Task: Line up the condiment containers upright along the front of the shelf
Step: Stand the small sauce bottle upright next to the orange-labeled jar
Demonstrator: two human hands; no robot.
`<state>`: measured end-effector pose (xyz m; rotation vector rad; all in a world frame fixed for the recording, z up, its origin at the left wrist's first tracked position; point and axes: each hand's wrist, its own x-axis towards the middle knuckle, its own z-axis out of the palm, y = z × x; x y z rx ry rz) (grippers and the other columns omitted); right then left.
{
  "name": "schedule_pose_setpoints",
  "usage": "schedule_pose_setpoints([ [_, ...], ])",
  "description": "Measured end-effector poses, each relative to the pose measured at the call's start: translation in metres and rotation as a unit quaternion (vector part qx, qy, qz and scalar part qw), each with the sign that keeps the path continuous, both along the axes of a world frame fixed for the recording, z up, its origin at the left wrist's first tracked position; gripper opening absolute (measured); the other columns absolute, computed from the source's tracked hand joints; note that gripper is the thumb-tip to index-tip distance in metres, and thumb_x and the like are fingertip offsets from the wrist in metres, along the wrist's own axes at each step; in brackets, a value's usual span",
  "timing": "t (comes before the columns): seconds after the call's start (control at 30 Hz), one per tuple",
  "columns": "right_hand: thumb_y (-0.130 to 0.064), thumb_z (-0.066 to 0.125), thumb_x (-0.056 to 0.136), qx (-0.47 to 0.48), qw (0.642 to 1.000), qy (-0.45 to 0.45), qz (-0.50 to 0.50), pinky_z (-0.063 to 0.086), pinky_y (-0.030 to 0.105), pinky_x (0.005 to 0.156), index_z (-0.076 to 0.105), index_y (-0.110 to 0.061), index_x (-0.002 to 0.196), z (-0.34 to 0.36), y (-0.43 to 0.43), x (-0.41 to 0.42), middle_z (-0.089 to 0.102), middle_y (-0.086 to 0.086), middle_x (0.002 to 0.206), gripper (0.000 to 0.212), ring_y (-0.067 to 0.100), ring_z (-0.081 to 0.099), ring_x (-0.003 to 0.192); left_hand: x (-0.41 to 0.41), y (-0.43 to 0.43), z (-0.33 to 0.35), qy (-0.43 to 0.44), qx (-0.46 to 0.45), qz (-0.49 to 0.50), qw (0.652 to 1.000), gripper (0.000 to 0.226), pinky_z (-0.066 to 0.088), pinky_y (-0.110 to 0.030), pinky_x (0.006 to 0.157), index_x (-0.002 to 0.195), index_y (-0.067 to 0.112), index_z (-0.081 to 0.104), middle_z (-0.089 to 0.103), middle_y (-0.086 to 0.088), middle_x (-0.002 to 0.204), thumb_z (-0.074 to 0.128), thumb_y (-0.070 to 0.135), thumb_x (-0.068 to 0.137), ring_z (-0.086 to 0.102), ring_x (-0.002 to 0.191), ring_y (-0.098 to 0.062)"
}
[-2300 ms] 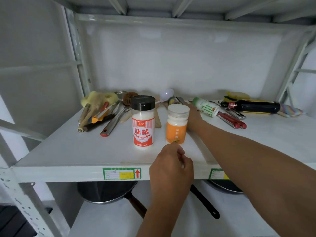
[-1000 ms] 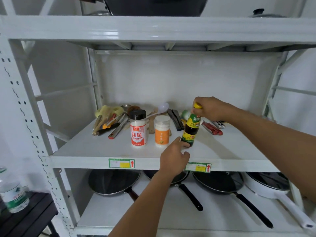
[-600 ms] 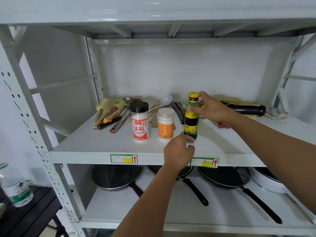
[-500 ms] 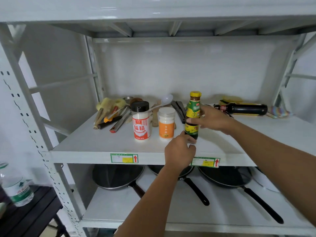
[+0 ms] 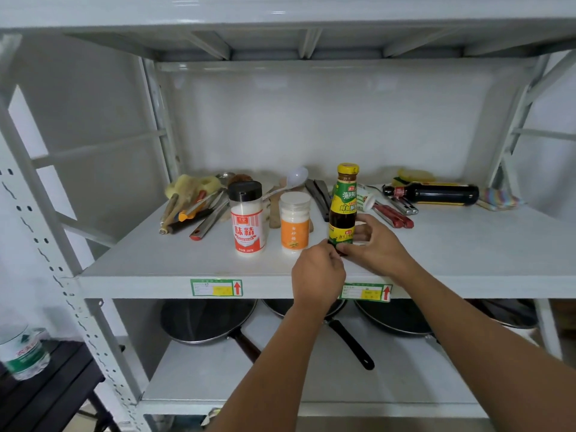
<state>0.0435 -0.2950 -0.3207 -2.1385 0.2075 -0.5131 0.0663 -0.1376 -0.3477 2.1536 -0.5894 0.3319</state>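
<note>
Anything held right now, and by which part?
Both hands, left hand and right hand, grip the lower body of the upright dark yellow-capped sauce bottle.

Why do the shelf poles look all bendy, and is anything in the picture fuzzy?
Head view: the wide-angle lens bows the shelf posts near the edges. The water bottle in the left corner is smeared. The sauce bottle between both hands is sharp. Light is soft, shadows faint, with dull glare on the back wall.

Utensil pile back left; pans below; water bottle lower left.
</note>
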Motion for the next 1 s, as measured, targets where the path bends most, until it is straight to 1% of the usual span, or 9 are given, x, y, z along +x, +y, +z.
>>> schedule_pose_setpoints([
  [0.1, -0.03, 0.092, 0.074, -0.009, 1.0, -0.003, -0.011, 0.057, 0.039, 0.099, 0.055, -0.031, 0.14, -0.001, 0.001, 0.0, 0.072, -0.009, 0.113, 0.076, 0.005, 0.069, 0.106, -0.002, 0.0, 0.0, -0.002, 0.005, 0.004, 1.0, 0.017, 0.057, -0.038, 0.069, 0.085, 0.019, 0.068, 0.069, 0.003, 0.079, 0.052, 0.017, 0.092, 0.063, 0.075, -0.017],
  [0.23, -0.034, 0.092, 0.074, -0.031, 0.999, -0.011, -0.018, 0.058, 0.034, 0.094, 0.057, -0.031, 0.135, -0.003, 0.002, 0.0, 0.07, -0.014, 0.112, 0.071, -0.002, 0.067, 0.102, -0.006, -0.001, 0.002, -0.007, 0.002, 0.013, 1.0, 0.016, 0.05, -0.031, 0.064, 0.088, 0.018, 0.067, 0.068, 0.002, 0.079, 0.053, 0.016, 0.095, 0.061, 0.073, -0.016],
  [0.37, -0.03, 0.092, 0.076, -0.027, 1.0, -0.014, -0.006, 0.059, 0.036, 0.096, 0.06, -0.031, 0.133, -0.003, 0.001, 0.0, 0.072, -0.013, 0.111, 0.065, 0.0, 0.068, 0.101, -0.009, -0.003, 0.004, -0.02, 0.003, 0.032, 0.999, 0.016, 0.046, -0.029, 0.061, 0.089, 0.016, 0.066, 0.068, 0.0, 0.079, 0.053, 0.019, 0.097, 0.061, 0.072, -0.017],
  [0.5, -0.034, 0.092, 0.075, -0.036, 0.999, -0.015, -0.011, 0.059, 0.036, 0.094, 0.062, -0.031, 0.13, -0.005, 0.0, 0.002, 0.072, -0.014, 0.111, 0.062, 0.0, 0.069, 0.1, -0.012, -0.003, 0.006, -0.015, 0.004, 0.04, 0.999, 0.015, 0.044, -0.029, 0.062, 0.088, 0.017, 0.065, 0.068, 0.0, 0.08, 0.053, 0.02, 0.098, 0.06, 0.073, -0.018],
  [0.57, -0.036, 0.092, 0.074, -0.039, 0.999, -0.022, -0.014, 0.059, 0.036, 0.093, 0.064, -0.032, 0.128, -0.008, -0.001, 0.003, 0.073, -0.014, 0.11, 0.061, 0.002, 0.07, 0.1, -0.012, -0.003, 0.004, -0.019, 0.005, 0.047, 0.999, 0.016, 0.045, -0.029, 0.063, 0.088, 0.018, 0.064, 0.067, 0.0, 0.081, 0.052, 0.022, 0.099, 0.06, 0.074, -0.018],
  [0.67, -0.038, 0.092, 0.074, -0.043, 0.999, -0.02, -0.016, 0.059, 0.033, 0.091, 0.067, -0.032, 0.128, -0.009, -0.001, 0.004, 0.074, -0.015, 0.108, 0.06, 0.0, 0.07, 0.098, -0.011, -0.006, 0.003, -0.029, 0.008, 0.052, 0.998, 0.018, 0.05, -0.031, 0.067, 0.093, 0.019, 0.064, 0.068, 0.0, 0.084, 0.05, 0.025, 0.101, 0.063, 0.077, -0.018],
  [0.73, -0.042, 0.092, 0.072, -0.047, 0.999, -0.014, -0.019, 0.059, 0.031, 0.09, 0.068, -0.032, 0.127, -0.009, -0.001, 0.006, 0.075, -0.015, 0.106, 0.06, 0.0, 0.07, 0.096, -0.01, -0.006, 0.003, -0.035, 0.008, 0.052, 0.998, 0.018, 0.05, -0.03, 0.067, 0.096, 0.019, 0.065, 0.069, 0.0, 0.086, 0.049, 0.025, 0.102, 0.063, 0.078, -0.018],
  [0.87, -0.044, 0.093, 0.07, -0.049, 0.998, -0.008, -0.029, 0.055, 0.021, 0.08, 0.071, -0.029, 0.121, -0.01, 0.0, 0.008, 0.077, -0.014, 0.099, 0.057, -0.001, 0.071, 0.088, -0.009, -0.006, 0.002, -0.038, 0.001, 0.049, 0.998, 0.02, 0.051, -0.03, 0.069, 0.099, 0.018, 0.067, 0.07, -0.001, 0.087, 0.048, 0.024, 0.103, 0.063, 0.078, -0.017],
  [1.0, -0.043, 0.093, 0.071, -0.052, 0.998, -0.003, -0.037, 0.049, 0.016, 0.072, 0.07, -0.027, 0.116, -0.009, 0.003, 0.007, 0.074, -0.013, 0.092, 0.053, 0.0, 0.068, 0.082, -0.011, -0.005, 0.003, -0.034, -0.009, 0.05, 0.998, 0.022, 0.044, -0.025, 0.066, 0.1, 0.015, 0.069, 0.07, -0.002, 0.088, 0.048, 0.022, 0.103, 0.059, 0.076, -0.015],
])
